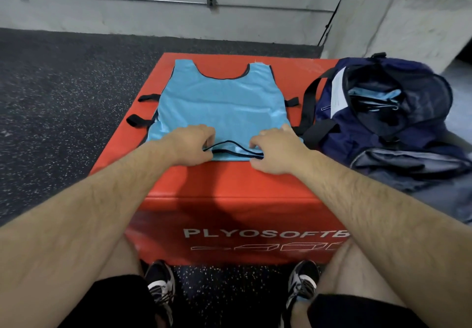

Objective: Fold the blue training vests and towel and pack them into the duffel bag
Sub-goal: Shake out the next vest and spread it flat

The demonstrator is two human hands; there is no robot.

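vest (219, 105), pale blue with black trim, lies spread flat on top of the red box (229, 184), its neck hole at the far end and its near end under my hands. my left hand (190, 146) and right hand (274, 150) sit side by side on that near edge. the fingers (208, 136) are curled down and pinch the black-trimmed cloth at either end of a loose loop of edging. just beside the vest on the right, the dark blue duffel bag (383, 128) sits unzipped with blue cloth (373, 95) showing inside.

i judge the vest to be very light, thin and limp. it is a bit shiny, so likely slippery on the smooth box cover, and it will not keep a crease by itself. the best hold is at the trimmed edges and corners, where the binding gives my fingers something firmer, one hand per corner to keep it taut. the black side straps (148, 97) stick out at left and right and could trail or snag, so they want tucking in.
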